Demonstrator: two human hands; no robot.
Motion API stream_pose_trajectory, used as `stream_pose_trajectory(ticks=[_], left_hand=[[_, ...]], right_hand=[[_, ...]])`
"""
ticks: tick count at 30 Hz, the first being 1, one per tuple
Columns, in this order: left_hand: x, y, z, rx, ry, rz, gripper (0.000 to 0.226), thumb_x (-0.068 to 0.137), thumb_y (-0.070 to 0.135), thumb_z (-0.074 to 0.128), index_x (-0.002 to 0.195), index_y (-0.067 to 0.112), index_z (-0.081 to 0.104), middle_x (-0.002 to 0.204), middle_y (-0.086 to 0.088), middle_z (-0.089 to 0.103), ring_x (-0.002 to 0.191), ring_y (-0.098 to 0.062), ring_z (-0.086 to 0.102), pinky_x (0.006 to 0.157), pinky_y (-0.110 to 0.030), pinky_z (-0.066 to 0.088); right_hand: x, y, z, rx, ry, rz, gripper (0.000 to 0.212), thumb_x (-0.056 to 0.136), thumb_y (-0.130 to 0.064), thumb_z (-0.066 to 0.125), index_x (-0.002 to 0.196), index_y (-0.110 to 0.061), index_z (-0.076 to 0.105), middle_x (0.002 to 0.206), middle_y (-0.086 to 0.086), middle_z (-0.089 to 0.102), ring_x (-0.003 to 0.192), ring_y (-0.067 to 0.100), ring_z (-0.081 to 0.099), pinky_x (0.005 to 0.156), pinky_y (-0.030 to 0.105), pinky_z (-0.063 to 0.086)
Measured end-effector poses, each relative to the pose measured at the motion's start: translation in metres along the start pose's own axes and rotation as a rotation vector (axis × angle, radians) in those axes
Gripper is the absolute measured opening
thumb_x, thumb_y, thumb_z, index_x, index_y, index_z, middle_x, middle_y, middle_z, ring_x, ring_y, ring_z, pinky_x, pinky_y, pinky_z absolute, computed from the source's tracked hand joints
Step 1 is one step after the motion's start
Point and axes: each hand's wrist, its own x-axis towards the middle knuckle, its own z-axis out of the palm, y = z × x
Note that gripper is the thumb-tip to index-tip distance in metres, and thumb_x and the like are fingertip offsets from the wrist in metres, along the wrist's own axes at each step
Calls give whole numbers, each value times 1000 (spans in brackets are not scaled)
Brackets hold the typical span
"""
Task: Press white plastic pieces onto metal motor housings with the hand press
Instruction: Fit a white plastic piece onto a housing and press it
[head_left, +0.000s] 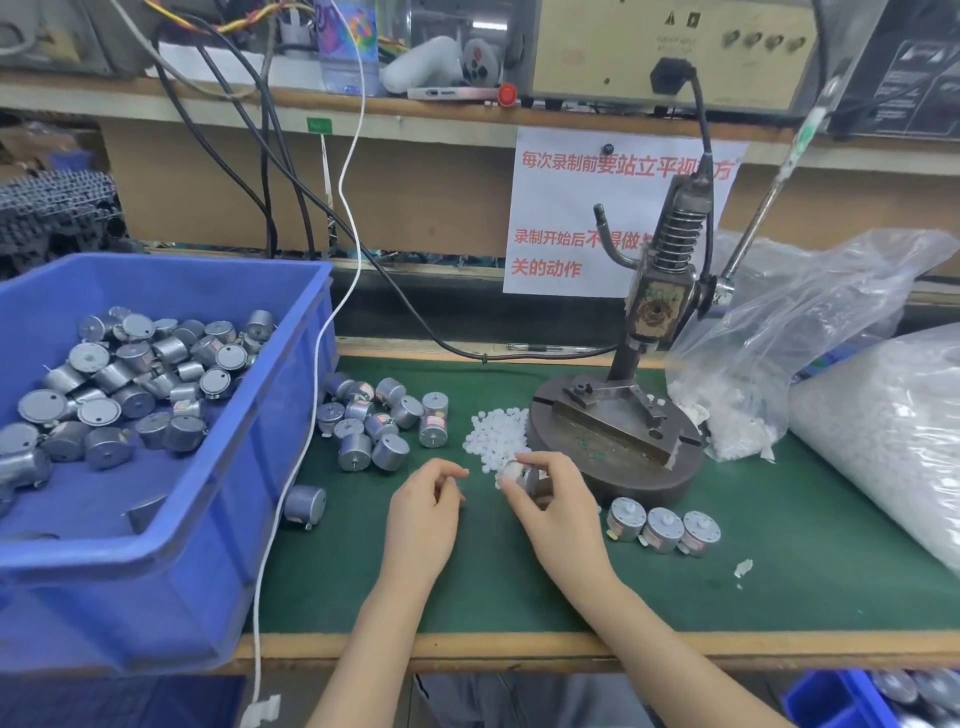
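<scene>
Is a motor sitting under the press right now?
No, the press base is bare; the right hand holds a motor in front of it.

Green-matted workbench (779, 519); wooden shelf (415, 115) above (cluttered with equipment); paper notice (561, 213) behind.

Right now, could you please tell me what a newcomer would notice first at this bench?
Probably the big blue bin at left, holding grey motor housings. Next, the hand press standing right of centre on the green mat, a pile of white plastic pieces beside its base. In front, the right hand holds one housing.
</scene>
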Motion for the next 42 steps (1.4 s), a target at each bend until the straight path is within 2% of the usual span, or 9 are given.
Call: stream_pose_trajectory(ticks=[4,9,17,24,29,33,35,40,42], left_hand=[[1,-2,1,-2,1,-9,32,89,2,45,81,29,60,70,5,62,77,-13,59,69,-25,44],[1,-2,2,3,-5,-12,30,89,2,46,82,26,62,69,6,62,75,-12,58,64,-20,40],[1,-3,2,5,-7,-10,35,89,3,45,77,32,59,67,8,60,74,-11,58,63,-18,40],[1,-2,2,-2,-9,-10,33,89,4,46,78,32,60,68,8,61,72,-7,56,61,-12,38],[1,-3,1,0,-7,-7,32,89,3,46,79,30,61,68,8,60,73,-9,57,64,-20,40],[1,-2,2,7,-4,-10,31,89,3,46,80,29,61,68,8,60,71,-4,56,64,-16,40],[1,-1,2,8,-6,-11,31,89,3,46,80,29,61,68,8,60,72,-6,57,65,-17,40],[0,-2,1,14,-1,-4,34,89,2,46,77,31,60,67,8,60,72,-12,59,66,-22,42],[0,-2,1,19,-2,3,35,88,2,47,76,32,59,67,7,60,70,-16,58,65,-22,42]], right_hand=[[21,-3,-21,81,138,123,22,83,-26,67,94,-34,49,100,-5,54,81,-6,51,71,10,40],[53,-4,-54,-8,214,160,45,90,-27,57,134,-24,46,114,-3,40,86,2,47,84,17,30],[80,13,-84,-223,222,123,30,88,-21,58,117,-14,55,117,7,47,74,8,49,75,20,31],[80,26,-79,-263,249,84,23,83,-12,63,105,-9,58,108,7,52,89,14,47,72,17,28],[87,29,-81,-392,265,81,28,87,-24,63,111,-10,64,104,8,59,104,25,43,87,32,31],[92,31,-84,-297,297,227,31,83,-31,68,104,-9,66,103,8,62,110,26,41,85,34,32],[91,33,-84,-404,273,191,31,83,-31,68,106,-10,65,107,10,61,109,28,42,85,35,31],[92,30,-83,-490,194,274,53,88,-42,58,130,-11,49,128,15,47,122,32,35,99,39,29],[92,22,-84,-331,197,310,65,91,-44,52,142,-9,32,138,16,39,130,32,30,107,43,27]])
